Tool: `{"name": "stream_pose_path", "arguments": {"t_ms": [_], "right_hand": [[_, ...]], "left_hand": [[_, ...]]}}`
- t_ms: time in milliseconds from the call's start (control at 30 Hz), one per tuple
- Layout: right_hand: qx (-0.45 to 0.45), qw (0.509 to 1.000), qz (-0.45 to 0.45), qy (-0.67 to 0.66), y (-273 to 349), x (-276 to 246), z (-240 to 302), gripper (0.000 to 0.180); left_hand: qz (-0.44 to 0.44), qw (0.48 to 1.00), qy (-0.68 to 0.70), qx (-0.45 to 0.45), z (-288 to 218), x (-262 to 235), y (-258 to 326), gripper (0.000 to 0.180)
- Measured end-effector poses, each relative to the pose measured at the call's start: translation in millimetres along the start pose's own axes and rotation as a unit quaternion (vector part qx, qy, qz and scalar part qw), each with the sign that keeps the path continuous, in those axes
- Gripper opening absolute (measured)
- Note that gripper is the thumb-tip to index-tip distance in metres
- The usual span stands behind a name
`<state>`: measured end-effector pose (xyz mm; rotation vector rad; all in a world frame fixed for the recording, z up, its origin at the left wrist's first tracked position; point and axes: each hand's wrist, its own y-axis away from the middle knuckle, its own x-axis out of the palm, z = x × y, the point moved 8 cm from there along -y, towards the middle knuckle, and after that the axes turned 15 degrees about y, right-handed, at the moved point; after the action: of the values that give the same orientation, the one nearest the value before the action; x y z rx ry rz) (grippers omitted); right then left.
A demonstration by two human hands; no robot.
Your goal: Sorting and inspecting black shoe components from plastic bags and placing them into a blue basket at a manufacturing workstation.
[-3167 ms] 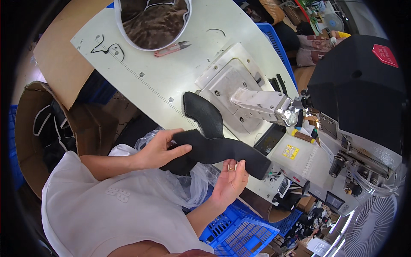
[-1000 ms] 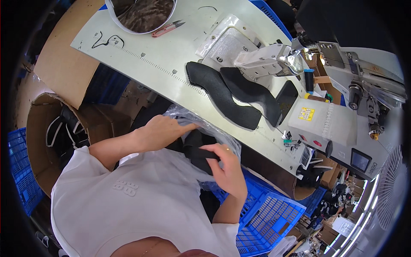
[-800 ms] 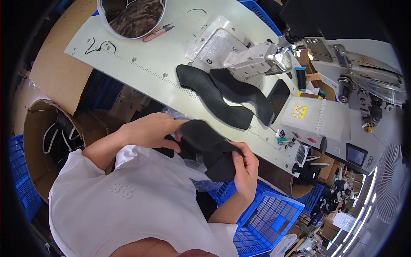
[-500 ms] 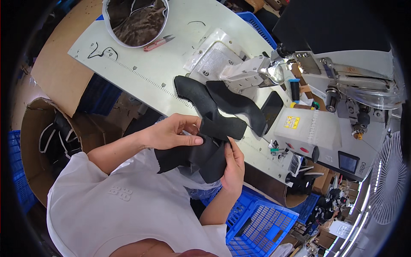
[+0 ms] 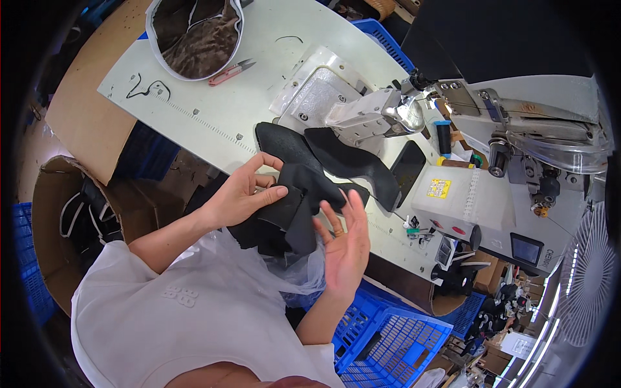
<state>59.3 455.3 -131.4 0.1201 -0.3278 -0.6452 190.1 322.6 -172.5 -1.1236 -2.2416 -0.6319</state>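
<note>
My left hand (image 5: 249, 194) is closed on a bundle of black fabric pieces (image 5: 284, 216), thumb on top, just off the near edge of the white table (image 5: 200, 139). Beside the bundle's right side, my right hand (image 5: 345, 242) has its fingers spread, with nothing gripped in them. Two curved black fabric pieces lie on the table beyond: one (image 5: 281, 139) partly behind the bundle, the other (image 5: 352, 161) to its right. Clear plastic film (image 5: 301, 275) hangs below the bundle, over my lap.
A sewing machine (image 5: 365, 116) stands across the table. Red-handled thread snips (image 5: 231, 72) lie near a white-rimmed round container (image 5: 240, 32) with brown fabric inside. A dark phone (image 5: 409, 165) lies at right. Below are a blue crate (image 5: 394, 343) and, at left, a cardboard box (image 5: 58, 246).
My right hand has let go of the black fabric and opened its fingers. The bundle in my left hand has shifted slightly left and folded over. The view has moved a little.
</note>
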Motion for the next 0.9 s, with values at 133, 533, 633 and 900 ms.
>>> {"name": "stream_pose_path", "arguments": {"t_ms": [133,533,633,900], "right_hand": [[-0.054,0.961,0.062,0.266,-1.7,21.2,-2.2,0.088],[-0.009,0.983,-0.014,0.184,-0.6,3.8,-14.3,0.034],[-0.040,0.998,-0.035,-0.026,-4.5,14.7,5.5,0.030],[0.016,0.869,0.246,0.428,31.9,51.8,-67.4,0.034]], "left_hand": [[-0.007,0.998,-0.048,0.045,-14.6,0.6,-1.4,0.047],[0.011,0.980,-0.135,0.147,-54.2,-7.5,13.2,0.021],[-0.041,0.954,-0.128,0.267,-95.4,-23.4,11.6,0.018],[-0.228,0.751,-0.514,0.346,-157.4,-95.4,-13.8,0.035]]}}
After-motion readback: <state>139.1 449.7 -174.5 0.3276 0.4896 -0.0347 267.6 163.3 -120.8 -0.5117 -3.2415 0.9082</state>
